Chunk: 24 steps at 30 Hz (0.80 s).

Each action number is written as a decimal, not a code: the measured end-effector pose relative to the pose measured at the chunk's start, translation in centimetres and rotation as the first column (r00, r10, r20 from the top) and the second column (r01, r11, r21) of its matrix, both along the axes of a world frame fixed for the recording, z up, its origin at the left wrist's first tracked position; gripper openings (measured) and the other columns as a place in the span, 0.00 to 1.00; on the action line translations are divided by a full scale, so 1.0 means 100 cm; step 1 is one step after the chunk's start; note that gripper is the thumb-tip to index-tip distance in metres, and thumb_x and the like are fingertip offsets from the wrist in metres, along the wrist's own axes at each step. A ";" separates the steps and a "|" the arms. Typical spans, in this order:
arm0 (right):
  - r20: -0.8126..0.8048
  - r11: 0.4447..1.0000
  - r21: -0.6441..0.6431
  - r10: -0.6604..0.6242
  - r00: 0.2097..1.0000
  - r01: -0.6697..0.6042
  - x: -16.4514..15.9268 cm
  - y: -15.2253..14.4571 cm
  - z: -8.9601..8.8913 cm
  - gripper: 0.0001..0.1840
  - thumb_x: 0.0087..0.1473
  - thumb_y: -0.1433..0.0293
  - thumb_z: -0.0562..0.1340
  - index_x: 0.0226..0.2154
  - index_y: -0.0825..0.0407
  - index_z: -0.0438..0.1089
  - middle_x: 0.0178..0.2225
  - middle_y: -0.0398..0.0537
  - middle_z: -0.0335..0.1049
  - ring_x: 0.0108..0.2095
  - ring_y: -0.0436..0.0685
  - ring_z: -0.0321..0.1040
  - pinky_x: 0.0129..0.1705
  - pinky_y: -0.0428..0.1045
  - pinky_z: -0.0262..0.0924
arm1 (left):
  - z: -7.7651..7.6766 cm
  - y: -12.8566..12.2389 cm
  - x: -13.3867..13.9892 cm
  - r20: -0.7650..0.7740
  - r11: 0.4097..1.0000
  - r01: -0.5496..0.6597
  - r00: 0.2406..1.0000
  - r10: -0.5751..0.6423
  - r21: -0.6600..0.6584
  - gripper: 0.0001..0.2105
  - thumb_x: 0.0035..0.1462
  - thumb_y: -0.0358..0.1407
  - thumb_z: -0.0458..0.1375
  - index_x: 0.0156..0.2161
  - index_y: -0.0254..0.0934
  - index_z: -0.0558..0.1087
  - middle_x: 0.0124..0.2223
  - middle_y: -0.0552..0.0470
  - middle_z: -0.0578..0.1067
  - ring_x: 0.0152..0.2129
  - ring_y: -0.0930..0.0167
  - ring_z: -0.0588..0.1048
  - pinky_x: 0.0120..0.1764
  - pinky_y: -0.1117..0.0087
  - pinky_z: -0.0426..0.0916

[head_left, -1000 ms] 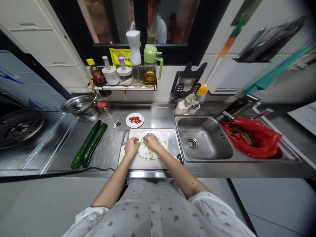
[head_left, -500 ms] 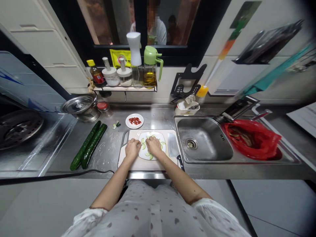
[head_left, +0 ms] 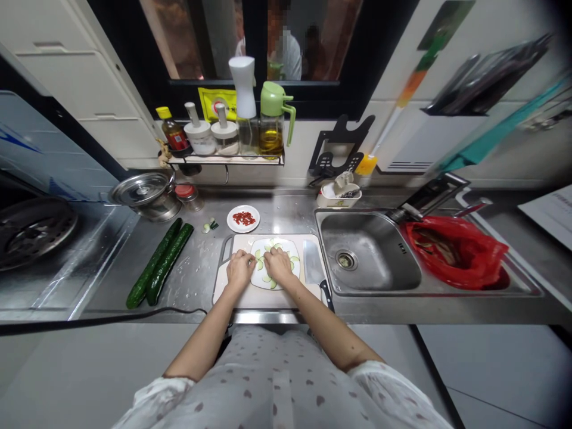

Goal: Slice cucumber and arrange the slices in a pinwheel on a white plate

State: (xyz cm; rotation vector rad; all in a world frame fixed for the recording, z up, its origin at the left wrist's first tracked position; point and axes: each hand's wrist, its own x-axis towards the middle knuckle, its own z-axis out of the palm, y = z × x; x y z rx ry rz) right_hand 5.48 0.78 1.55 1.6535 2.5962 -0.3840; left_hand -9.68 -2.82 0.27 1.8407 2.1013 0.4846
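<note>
Over the left edge of a white square plate (head_left: pixel 256 279), my left hand (head_left: pixel 241 266) has its fingertips pinched together; whatever they hold is too small to name. My right hand (head_left: pixel 277 265) reaches over the middle of the plate, fingers curled down among the green-edged cucumber slices (head_left: pixel 267 279). Its fingertips are partly hidden, so I cannot make out what is in them. The slices lie in small fanned groups around the plate. Beneath the plate is a cutting board (head_left: pixel 268 301), and a kitchen knife (head_left: pixel 313 263) lies along its right side.
Two whole cucumbers (head_left: pixel 170 262) lie left of the board. Behind it are a small plate of chopped red pieces (head_left: pixel 243 218) and some cucumber scraps (head_left: pixel 210 225). A sink (head_left: pixel 370 253) and a red plastic bag (head_left: pixel 469 256) are at right. A lidded pot (head_left: pixel 147 196) stands back left.
</note>
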 end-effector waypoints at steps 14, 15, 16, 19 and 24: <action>0.015 1.000 0.001 0.020 1.000 -0.020 0.001 0.002 -0.002 0.15 0.63 0.70 0.51 0.43 0.52 0.72 0.45 0.56 0.69 0.47 0.60 0.59 0.45 0.52 0.52 | 0.000 0.001 0.001 0.003 1.000 -0.004 1.000 0.004 -0.020 0.08 0.58 0.39 0.57 0.38 0.46 0.79 0.42 0.50 0.72 0.43 0.67 0.69 0.38 0.69 0.64; 0.015 1.000 0.000 0.022 1.000 -0.022 0.001 0.002 -0.002 0.15 0.63 0.70 0.51 0.43 0.52 0.72 0.45 0.56 0.69 0.47 0.60 0.59 0.45 0.52 0.52 | 0.000 0.001 0.001 0.002 1.000 -0.005 1.000 0.005 -0.021 0.08 0.58 0.39 0.57 0.38 0.46 0.79 0.42 0.51 0.72 0.43 0.67 0.69 0.38 0.69 0.64; 0.014 1.000 -0.001 0.023 1.000 -0.023 0.001 0.002 -0.002 0.15 0.63 0.70 0.51 0.44 0.52 0.72 0.45 0.56 0.69 0.47 0.60 0.59 0.45 0.52 0.52 | 0.000 0.001 0.001 0.003 1.000 -0.007 1.000 0.007 -0.022 0.08 0.58 0.39 0.57 0.38 0.46 0.79 0.42 0.51 0.72 0.43 0.67 0.69 0.38 0.69 0.64; 0.006 1.000 0.002 0.011 1.000 -0.011 0.002 0.001 0.000 0.15 0.63 0.70 0.50 0.44 0.52 0.71 0.45 0.56 0.68 0.48 0.60 0.59 0.45 0.52 0.52 | -0.002 0.002 0.001 0.013 1.000 -0.019 1.000 0.019 -0.011 0.08 0.58 0.40 0.57 0.38 0.45 0.79 0.42 0.50 0.72 0.43 0.67 0.69 0.39 0.69 0.64; -0.004 1.000 0.013 -0.011 1.000 0.011 0.003 -0.001 0.002 0.15 0.64 0.68 0.51 0.44 0.52 0.71 0.45 0.56 0.68 0.47 0.60 0.59 0.46 0.52 0.51 | -0.003 0.003 0.002 0.004 1.000 -0.010 1.000 0.010 0.016 0.08 0.58 0.40 0.57 0.38 0.45 0.78 0.42 0.50 0.72 0.43 0.66 0.69 0.41 0.68 0.64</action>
